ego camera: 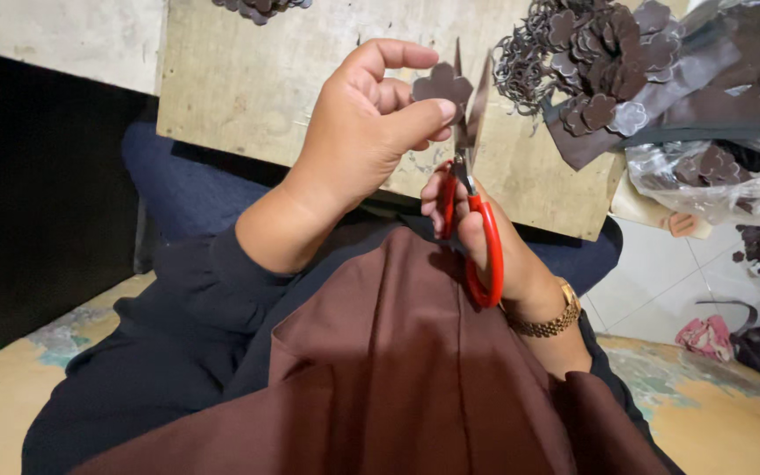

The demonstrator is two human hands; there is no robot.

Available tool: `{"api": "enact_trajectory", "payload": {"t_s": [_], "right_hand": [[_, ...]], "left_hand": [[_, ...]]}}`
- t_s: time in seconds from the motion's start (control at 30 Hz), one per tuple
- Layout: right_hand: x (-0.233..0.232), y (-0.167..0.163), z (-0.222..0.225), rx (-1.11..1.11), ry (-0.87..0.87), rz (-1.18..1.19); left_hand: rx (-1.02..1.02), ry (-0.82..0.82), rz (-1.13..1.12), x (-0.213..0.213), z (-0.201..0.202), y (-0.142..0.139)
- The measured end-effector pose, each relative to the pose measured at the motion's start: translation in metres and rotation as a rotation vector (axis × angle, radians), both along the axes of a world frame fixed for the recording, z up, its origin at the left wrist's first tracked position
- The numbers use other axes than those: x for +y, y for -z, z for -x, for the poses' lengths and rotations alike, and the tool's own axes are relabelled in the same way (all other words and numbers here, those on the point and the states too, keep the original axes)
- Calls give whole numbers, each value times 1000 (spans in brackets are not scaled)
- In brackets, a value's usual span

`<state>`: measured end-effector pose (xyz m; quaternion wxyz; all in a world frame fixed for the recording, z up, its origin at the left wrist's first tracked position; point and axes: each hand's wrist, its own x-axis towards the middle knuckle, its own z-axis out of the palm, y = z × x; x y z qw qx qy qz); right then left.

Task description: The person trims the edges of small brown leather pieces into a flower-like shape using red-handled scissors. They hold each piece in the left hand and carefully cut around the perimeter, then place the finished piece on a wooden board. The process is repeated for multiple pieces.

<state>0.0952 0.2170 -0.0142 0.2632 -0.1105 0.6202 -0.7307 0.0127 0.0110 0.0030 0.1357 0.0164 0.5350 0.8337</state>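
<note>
Left hand point(358, 132) pinches a dark brown flower-shaped cutout point(442, 85) between thumb and fingers, above the wooden board point(248, 79). Right hand point(494, 255) grips red-handled scissors point(468, 202) — blades parted around the cutout's edge. A pile of cutouts point(591, 62) lies right — well apart.

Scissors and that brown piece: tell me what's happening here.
A seated person is trimming a small brown flower-shaped cutout. The left hand pinches the cutout between thumb and fingers, while the right hand works red-handled scissors, blades open around the cutout's edge. On the wooden board ahead lies a pile of similar brown cutouts, with more in a clear plastic bag at the right.
</note>
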Motion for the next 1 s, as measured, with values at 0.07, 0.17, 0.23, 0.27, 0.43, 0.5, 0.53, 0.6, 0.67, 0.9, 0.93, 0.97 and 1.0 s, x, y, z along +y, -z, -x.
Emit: {"api": "enact_trajectory", "payload": {"t_s": [0.07,0.17,0.23,0.27,0.43,0.5,0.53,0.6,0.67,0.9,0.93,0.97,1.0], "right_hand": [[-3,0,1,34,-12,-4],[-6,0,3,86,2,-93],[-8,1,4,84,20,-120],[-9,1,4,64,27,-105],[-11,3,3,35,36,-47],[-11,3,3,17,33,-24],[-12,3,3,12,38,-17],[-12,4,2,1,49,-5],[-13,5,2,-25,54,23],[-11,9,4,-49,66,61],[-11,9,4,-39,63,53],[-10,9,5,-28,61,45],[-9,10,6,-18,58,36]], "left_hand": [[12,-25,26,-1,0,0],[25,-24,-25,-3,0,-1],[10,-27,-7,-3,0,-2],[3,-28,2,-3,0,-2],[10,-34,5,-1,0,-1],[11,-39,0,0,-1,-1],[11,-39,1,0,-1,-1],[8,-40,0,1,-1,-1],[3,-40,-2,2,-1,-1],[18,-36,56,3,-1,-1],[13,-37,66,3,-1,-2],[9,-39,75,3,0,-2],[0,-35,61,3,0,-2]]}}
